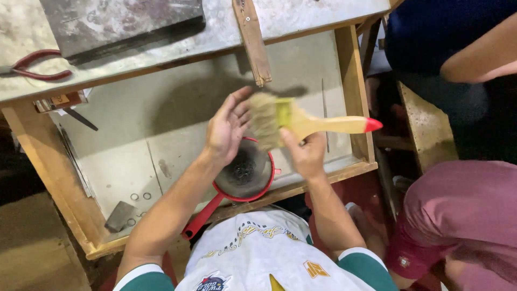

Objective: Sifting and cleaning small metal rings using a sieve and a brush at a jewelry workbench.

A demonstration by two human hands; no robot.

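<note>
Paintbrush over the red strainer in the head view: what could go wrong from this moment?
1. The left hand is open against the bristles of the paintbrush, which the right hand holds; dust brushed out may miss the red strainer below and land in the wooden drawer.
2. The strainer sits unheld at the drawer's front edge with its handle hanging out; a knock could tip it.
3. The brush handle points toward a nearby person's arm.
</note>
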